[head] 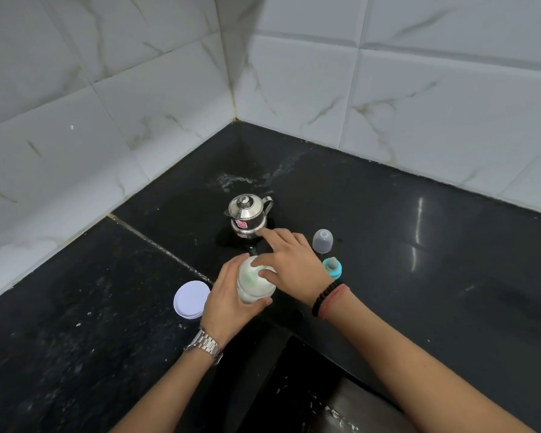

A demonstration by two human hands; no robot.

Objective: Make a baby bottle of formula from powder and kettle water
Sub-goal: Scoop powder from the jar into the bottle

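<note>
My left hand [228, 300] grips a translucent container [256, 287] with white contents and holds it upright over the black counter [419, 245]. I cannot tell if it is the bottle or the powder jar. My right hand [289, 264] lies over its open top, fingers spread and touching the rim, with the index finger stretched towards the kettle. That small steel kettle [247, 214] stands just behind, lid on. A clear bottle cap [323, 241] and a teal collar with its nipple [332, 267] stand to the right of my right hand.
A round white lid [190, 299] lies flat on the counter left of my left hand. Tiled walls meet in a corner behind the kettle. The counter's front edge drops away below my wrists. White specks dot the left part of the counter.
</note>
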